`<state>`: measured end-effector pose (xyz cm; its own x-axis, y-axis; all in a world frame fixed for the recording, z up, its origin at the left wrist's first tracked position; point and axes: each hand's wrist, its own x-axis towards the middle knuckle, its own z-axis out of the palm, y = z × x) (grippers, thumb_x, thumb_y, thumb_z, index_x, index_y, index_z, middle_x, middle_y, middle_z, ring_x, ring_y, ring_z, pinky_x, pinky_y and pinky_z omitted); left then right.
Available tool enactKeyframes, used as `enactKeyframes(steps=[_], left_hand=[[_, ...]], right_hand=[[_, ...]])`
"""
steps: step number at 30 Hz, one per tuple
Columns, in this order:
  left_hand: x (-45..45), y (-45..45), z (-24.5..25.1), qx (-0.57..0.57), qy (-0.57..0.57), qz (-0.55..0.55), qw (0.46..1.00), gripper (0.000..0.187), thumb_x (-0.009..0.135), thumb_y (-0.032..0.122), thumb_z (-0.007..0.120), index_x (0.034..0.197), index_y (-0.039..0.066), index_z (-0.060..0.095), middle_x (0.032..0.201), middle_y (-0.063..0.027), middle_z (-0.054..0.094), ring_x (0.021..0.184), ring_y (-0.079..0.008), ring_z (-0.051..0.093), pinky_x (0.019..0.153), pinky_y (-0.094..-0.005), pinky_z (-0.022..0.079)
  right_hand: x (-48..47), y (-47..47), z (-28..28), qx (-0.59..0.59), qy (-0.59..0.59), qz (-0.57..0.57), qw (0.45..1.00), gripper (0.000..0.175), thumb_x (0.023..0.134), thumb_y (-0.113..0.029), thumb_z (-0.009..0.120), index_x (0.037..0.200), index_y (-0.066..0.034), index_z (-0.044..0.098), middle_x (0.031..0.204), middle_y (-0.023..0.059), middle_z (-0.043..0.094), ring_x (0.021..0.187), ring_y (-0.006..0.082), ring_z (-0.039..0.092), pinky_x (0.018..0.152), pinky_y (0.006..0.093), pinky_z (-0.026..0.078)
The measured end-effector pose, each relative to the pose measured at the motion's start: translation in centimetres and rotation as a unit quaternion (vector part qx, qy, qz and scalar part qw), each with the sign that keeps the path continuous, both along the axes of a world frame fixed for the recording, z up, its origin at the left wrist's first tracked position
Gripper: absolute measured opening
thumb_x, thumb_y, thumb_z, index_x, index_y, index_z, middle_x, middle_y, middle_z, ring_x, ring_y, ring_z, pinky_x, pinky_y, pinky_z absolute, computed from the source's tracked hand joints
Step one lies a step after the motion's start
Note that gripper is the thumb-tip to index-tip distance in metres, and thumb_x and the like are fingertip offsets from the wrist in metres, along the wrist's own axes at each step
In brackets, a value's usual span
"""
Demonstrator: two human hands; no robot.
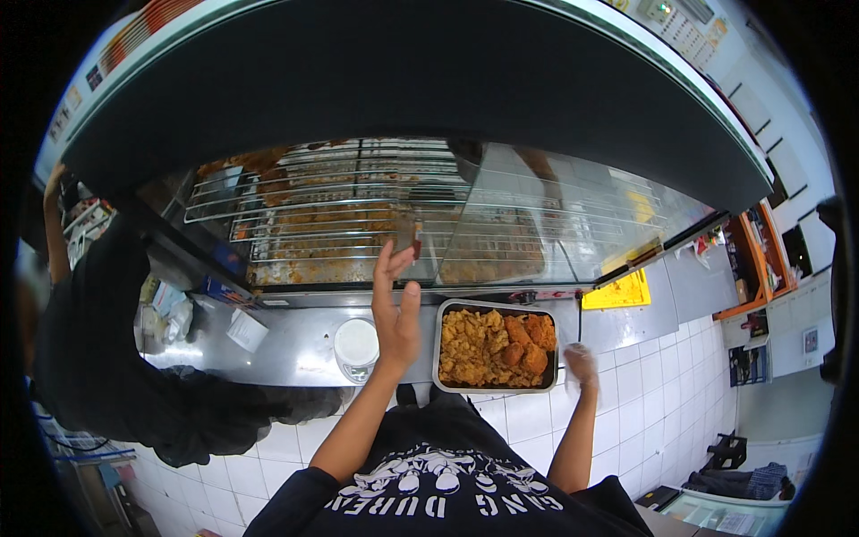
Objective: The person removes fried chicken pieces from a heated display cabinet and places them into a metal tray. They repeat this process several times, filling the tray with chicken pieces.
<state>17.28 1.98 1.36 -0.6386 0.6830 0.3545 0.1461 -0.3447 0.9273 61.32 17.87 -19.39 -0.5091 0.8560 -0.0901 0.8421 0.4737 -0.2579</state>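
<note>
My bare left hand (397,322) is raised at the front of a glass-fronted food display warmer (315,295), fingers extended and thumb apart. Its fingertips overlap a small red piece (417,246) on the sliding glass; whether they touch it, I cannot tell. Below the glass, a metal tray (437,349) holds small fried pieces (470,342) on the left and larger pieces of fried chicken (530,339) on the right. My right hand (581,366), in a clear plastic glove, is just right of the tray, blurred with its fingers curled down. Nothing shows clearly in it.
Wire racks (322,208) cross the warmer's inside. A white kitchen scale (356,342) stands on the steel counter (295,335) left of the tray. A yellow tray (621,290) lies at the right. A person in black clothing (94,322) stands close on the left.
</note>
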Motion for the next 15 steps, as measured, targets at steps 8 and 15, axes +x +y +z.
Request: enactKeyframes(steps=[8,15], left_hand=[[2.9,1.3,0.6,-0.019,0.049,-0.083,0.995,0.074,0.095,0.037,0.054,0.151,0.001,0.023,0.144,-0.0203,0.045,0.136,-0.0324,0.041,0.113,-0.0433,0.026],[8.3,3.4,2.0,-0.017,0.079,-0.111,0.99,0.071,0.091,0.03,0.061,0.148,0.001,0.031,0.148,-0.018,0.043,0.13,-0.0316,0.049,0.108,-0.0428,0.035]], right_hand=[[-4.3,-3.8,0.3,-0.098,0.029,-0.136,0.985,0.03,0.085,-0.024,0.056,0.097,0.0021,0.065,0.101,0.0256,0.066,0.097,0.0405,0.061,0.083,0.0371,0.049],[-4.5,-3.5,2.9,-0.109,0.14,-0.093,0.98,0.023,0.087,-0.018,0.059,0.096,0.0021,0.064,0.1,0.0251,0.065,0.096,0.034,0.063,0.085,0.038,0.048]])
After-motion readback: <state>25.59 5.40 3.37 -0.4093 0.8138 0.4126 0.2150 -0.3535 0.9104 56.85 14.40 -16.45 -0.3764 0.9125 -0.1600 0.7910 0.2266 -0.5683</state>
